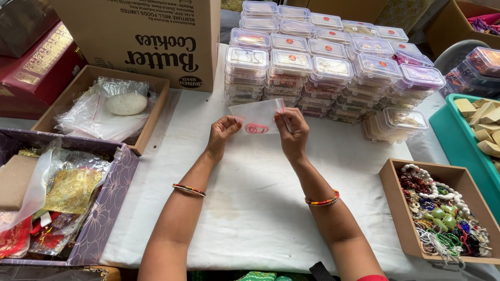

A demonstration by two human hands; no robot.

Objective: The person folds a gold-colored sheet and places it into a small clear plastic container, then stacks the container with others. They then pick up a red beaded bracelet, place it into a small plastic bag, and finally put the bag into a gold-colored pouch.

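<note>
I see my left hand (pixel 223 132) and right hand (pixel 292 131) pinching the 2 side edges of a small clear plastic pouch (pixel 256 116), fingers closed narrow on it, above the white tablecloth (pixel 250 198). A red loop (pixel 255 128) sits inside the pouch, just before the stacked clear containers (pixel 333 73).

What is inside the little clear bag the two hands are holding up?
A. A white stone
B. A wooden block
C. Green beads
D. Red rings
D: both the left hand and the right hand pinch the small clear bag, and red rings show through it.
</note>
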